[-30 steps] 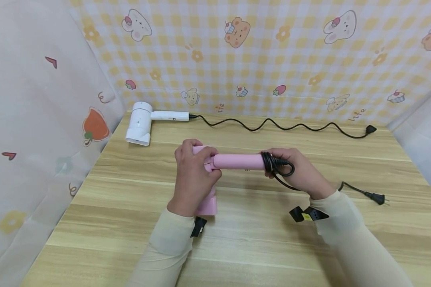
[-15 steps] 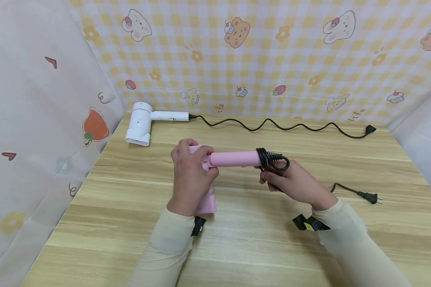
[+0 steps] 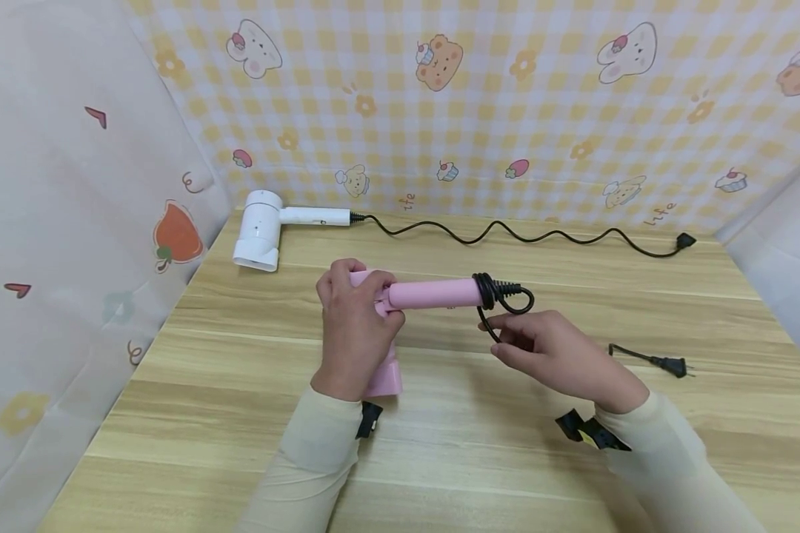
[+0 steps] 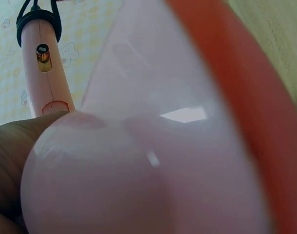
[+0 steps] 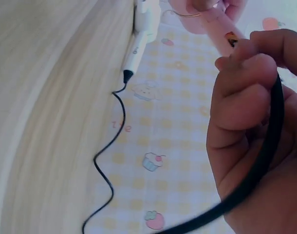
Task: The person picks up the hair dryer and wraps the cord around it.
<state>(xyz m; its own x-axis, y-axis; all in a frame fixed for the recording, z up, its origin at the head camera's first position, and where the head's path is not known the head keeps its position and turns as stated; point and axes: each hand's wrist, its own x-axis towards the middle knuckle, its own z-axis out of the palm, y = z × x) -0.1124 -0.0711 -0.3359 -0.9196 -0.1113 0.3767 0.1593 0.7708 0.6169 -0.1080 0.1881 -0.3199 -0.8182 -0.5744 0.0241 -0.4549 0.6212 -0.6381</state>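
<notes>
A pink hair dryer is held over the table by my left hand, which grips its head with the fingers over the top and the thumb near the handle joint. In the left wrist view the glossy pink dryer head fills most of the frame. Several turns of black cord are wound around the handle's end. My right hand holds a length of that cord just below the wound turns. The right wrist view shows the cord running through the curled fingers. Its plug lies on the table at right.
A white hair dryer lies at the table's back left. From it a black cord runs in waves along the back edge to a plug. Behind the wooden table hangs a yellow checked cloth.
My right hand has left the handle's end and moved down and right, drawing cord from it. The plug has slid left. The pink dryer has shifted slightly left.
</notes>
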